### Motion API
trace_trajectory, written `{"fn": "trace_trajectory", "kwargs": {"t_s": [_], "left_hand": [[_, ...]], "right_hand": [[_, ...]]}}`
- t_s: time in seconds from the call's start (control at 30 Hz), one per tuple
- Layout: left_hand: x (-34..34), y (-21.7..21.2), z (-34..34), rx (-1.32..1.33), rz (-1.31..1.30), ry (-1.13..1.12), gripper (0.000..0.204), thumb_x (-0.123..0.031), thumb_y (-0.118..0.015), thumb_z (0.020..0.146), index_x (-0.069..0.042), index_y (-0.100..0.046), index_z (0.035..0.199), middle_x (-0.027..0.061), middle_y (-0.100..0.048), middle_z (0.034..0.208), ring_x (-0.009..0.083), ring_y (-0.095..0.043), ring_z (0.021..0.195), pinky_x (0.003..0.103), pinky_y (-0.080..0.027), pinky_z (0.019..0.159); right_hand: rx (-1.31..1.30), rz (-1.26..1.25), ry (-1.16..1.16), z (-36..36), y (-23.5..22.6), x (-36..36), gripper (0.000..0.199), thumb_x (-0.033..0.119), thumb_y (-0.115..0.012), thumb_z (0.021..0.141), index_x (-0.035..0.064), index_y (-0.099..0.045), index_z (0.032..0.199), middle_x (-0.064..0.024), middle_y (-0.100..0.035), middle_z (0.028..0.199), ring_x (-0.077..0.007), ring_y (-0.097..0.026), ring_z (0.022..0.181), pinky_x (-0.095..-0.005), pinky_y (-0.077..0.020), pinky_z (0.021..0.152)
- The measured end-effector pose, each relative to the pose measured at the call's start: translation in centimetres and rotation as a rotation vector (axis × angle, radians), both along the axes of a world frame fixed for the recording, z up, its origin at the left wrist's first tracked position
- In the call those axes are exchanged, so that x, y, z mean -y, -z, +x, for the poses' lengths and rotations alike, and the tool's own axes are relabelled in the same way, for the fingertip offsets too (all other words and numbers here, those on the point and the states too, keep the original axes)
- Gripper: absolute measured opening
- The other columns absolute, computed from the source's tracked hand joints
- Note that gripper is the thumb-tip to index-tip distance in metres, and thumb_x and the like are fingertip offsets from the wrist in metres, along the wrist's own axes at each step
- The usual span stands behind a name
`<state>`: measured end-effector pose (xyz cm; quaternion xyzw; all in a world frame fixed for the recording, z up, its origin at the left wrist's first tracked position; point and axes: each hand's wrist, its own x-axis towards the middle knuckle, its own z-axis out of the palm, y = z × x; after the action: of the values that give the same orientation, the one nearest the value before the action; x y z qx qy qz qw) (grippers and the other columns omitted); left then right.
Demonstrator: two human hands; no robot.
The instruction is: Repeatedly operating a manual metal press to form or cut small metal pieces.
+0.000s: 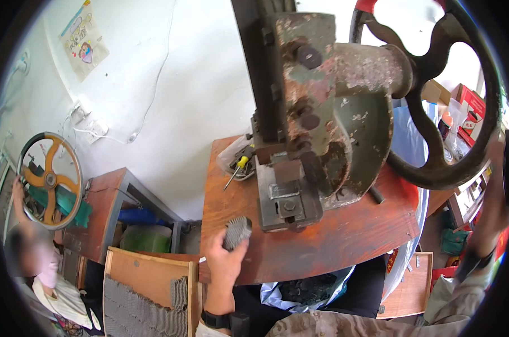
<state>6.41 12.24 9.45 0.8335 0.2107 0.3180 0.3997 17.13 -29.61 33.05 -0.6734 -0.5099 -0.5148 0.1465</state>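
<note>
Between the fingers and thumb of my left hand [225,259] is a bundle of small grey metal pieces [237,233], just above the table's front left part. Right of it stands a hand press [310,84] with worn green paint. At its base sits a metal die block [289,208] with a bolt on top; whether a piece lies in it I cannot tell. My right hand [494,154] is at the rim of the press's large dark handwheel [426,106], at the far right edge of view. Its fingers are partly lost in the dark border but look closed round the rim.
A wooden tray [148,261] with rows of grey pieces stands left of the wooden table [333,247]. Behind the die, a plastic tub [237,160] holds a yellow screwdriver. A plastic bag [305,289] lies over my lap. At left, another person works at a yellow-spoked wheel [49,180].
</note>
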Motion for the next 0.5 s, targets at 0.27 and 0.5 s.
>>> {"fn": "trace_trajectory", "kwargs": {"t_s": [0.27,0.5], "left_hand": [[3.7,0.7,-0.7,-0.149,0.509,0.303,0.062,-0.03,-0.085,0.057,-0.004,-0.06,0.107,0.0131,-0.058,0.104,0.0326,-0.051,0.1,0.045,-0.037,0.089],[7.0,-0.1,0.8,-0.321,0.687,0.235,0.061,-0.037,-0.076,0.067,0.001,-0.057,0.11,0.0129,-0.057,0.097,0.0315,-0.051,0.094,0.047,-0.037,0.085]], "right_hand": [[-0.809,0.072,0.073,-1.0,21.2,-5.3,0.019,-0.002,-0.07,0.068,0.001,-0.066,0.086,-0.0126,-0.063,0.088,-0.0307,-0.059,0.083,-0.0381,-0.0489,0.071],[-0.937,0.093,0.115,0.7,25.1,-7.6,0.013,0.002,-0.068,0.072,0.002,-0.067,0.085,-0.0128,-0.063,0.088,-0.0323,-0.058,0.084,-0.039,-0.0487,0.075]]}}
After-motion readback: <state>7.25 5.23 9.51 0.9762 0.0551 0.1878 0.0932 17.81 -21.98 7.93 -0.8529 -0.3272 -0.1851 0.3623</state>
